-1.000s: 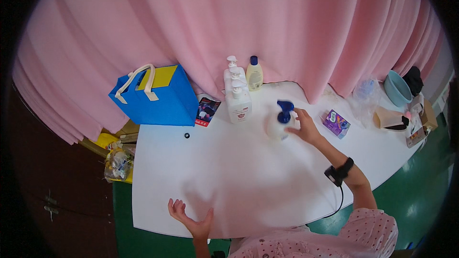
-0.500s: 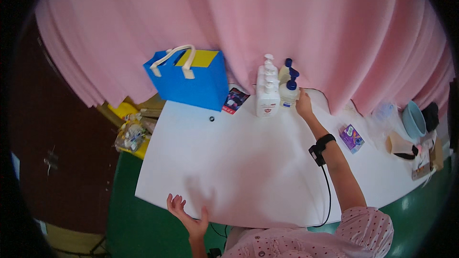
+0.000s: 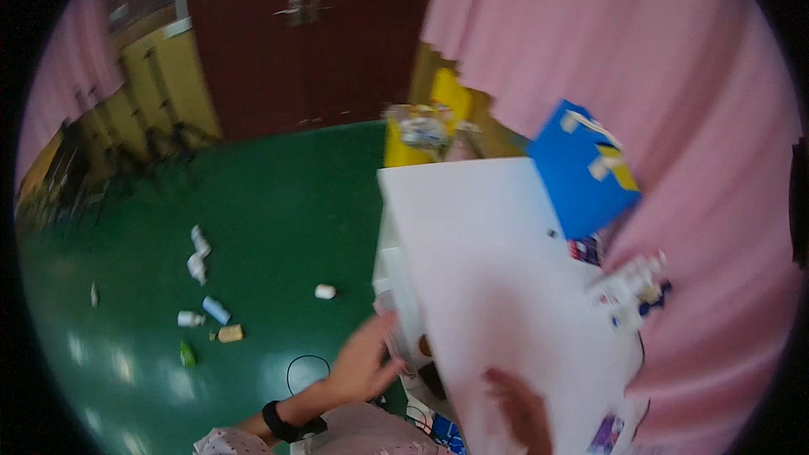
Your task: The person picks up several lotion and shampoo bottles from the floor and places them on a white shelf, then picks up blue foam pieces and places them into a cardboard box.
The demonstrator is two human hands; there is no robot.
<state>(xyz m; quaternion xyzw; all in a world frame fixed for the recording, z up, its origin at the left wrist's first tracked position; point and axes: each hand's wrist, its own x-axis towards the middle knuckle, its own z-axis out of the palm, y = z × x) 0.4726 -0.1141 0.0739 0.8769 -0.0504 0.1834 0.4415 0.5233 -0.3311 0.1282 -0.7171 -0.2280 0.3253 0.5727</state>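
White bench (image 3: 497, 278) runs along the pink curtain (image 3: 674, 76), with a blue bag (image 3: 586, 173) at its far end. My right hand (image 3: 518, 409) lies on its near end, grip too blurred to tell. My left hand (image 3: 364, 364) is at its edge, grip spread, empty.
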